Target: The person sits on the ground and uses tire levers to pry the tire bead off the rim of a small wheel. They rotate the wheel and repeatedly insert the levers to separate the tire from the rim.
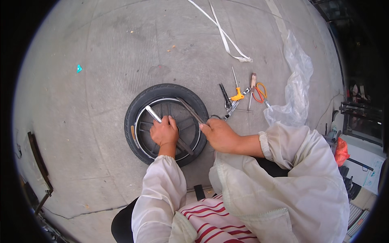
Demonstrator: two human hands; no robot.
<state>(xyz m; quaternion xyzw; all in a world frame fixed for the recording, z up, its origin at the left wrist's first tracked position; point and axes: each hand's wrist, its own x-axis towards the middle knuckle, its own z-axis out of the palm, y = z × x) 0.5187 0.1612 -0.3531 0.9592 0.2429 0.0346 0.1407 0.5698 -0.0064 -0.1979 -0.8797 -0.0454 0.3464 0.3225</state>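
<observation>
A wheel with a black tire (137,103) and a dark spoked rim lies flat on the floor in front of me. My left hand (164,133), over the spokes, is closed round a shiny metal bar (153,114) whose far end reaches the rim's upper left edge. My right hand (221,135), at the wheel's right side, grips a flat tire lever (190,110). That lever slants up and left, its far tip at the inner edge of the tire near the top. A small brown-orange patch (133,133) shows on the rim's left side.
Right of the wheel lie a yellow-handled tool (237,95), a black-handled tool (225,96), a screwdriver (253,80), orange-handled scissors (260,94) and a wrench (231,110). Clear plastic sheeting (295,89) spreads beyond them. A white strap (222,33) lies farther off.
</observation>
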